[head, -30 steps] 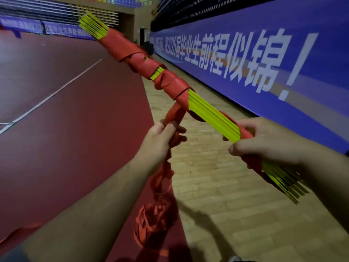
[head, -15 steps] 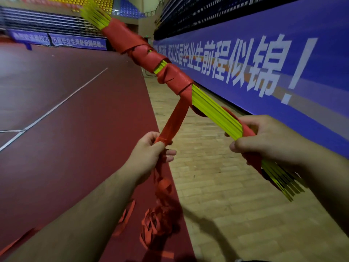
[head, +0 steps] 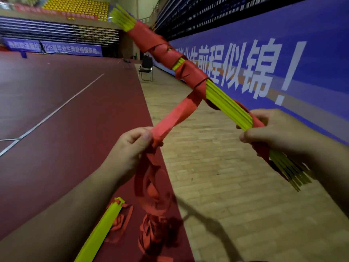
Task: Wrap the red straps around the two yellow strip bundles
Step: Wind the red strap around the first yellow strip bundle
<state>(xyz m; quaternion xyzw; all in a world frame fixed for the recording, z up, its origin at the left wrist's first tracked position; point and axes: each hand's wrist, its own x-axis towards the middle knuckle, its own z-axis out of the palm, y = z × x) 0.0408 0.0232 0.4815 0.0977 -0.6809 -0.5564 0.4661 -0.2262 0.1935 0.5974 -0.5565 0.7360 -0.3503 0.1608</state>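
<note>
Overhead, the yellow strip bundle point(head: 229, 107) is slanting from the 11 o'clock corner down toward 4 o'clock, its upper half already spiralled in red strap point(head: 176, 115). The right hand point(head: 279, 135) is clutching the bundle near its lower end, fingers closed around it. At 9 o'clock of that, the left hand point(head: 130, 148) is pinching the strap taut, its slack trailing to the floor point(head: 56, 110). A second yellow bundle point(head: 100, 231) is lying at 7 o'clock beside loose red straps point(head: 120, 222).
</note>
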